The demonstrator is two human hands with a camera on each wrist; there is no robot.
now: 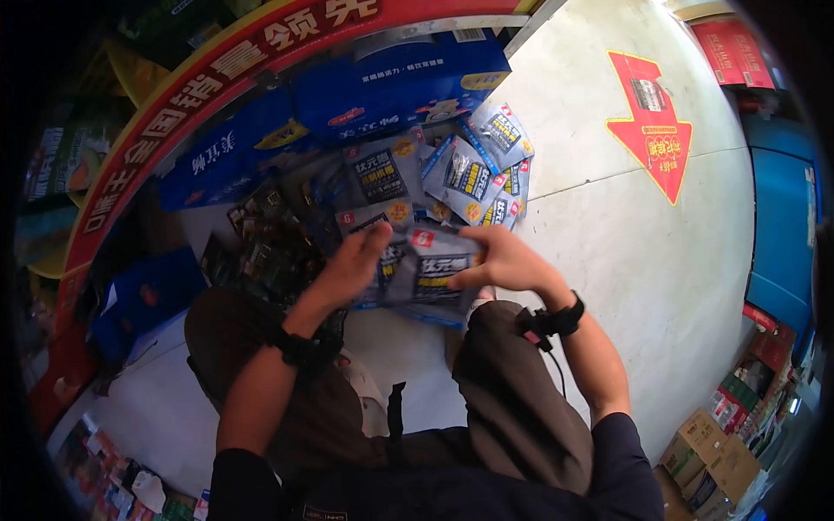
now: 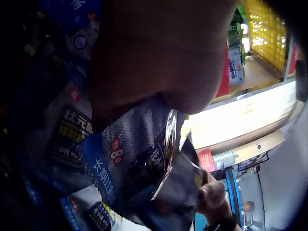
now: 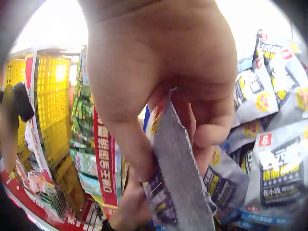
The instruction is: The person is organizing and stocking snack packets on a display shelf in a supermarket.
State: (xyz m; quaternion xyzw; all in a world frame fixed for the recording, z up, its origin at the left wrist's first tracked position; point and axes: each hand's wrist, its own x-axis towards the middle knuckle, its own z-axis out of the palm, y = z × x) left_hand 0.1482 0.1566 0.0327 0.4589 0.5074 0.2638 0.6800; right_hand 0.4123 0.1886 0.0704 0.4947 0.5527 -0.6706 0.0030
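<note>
Both hands meet over the floor in front of the knees. My left hand (image 1: 352,265) holds a grey foil snack packet (image 2: 130,144), which has a blue strip and white lettering in the left wrist view. Another grey packet (image 1: 439,269), with a red square near its top, is pinched by my right hand (image 1: 508,260) between thumb and fingers. The two packets overlap in the head view. Seen from the right wrist, the right-hand packet (image 3: 180,159) stands edge-on below the palm. Just beyond the hands lies a pile of similar grey packets (image 1: 465,178).
Blue cartons (image 1: 400,82) stand behind the pile under a red shelf banner (image 1: 226,74). Dark packets (image 1: 269,234) lie to the left, near a blue box (image 1: 152,291). A red arrow sticker (image 1: 651,130) marks the pale floor at right. Cardboard boxes (image 1: 708,451) sit at lower right.
</note>
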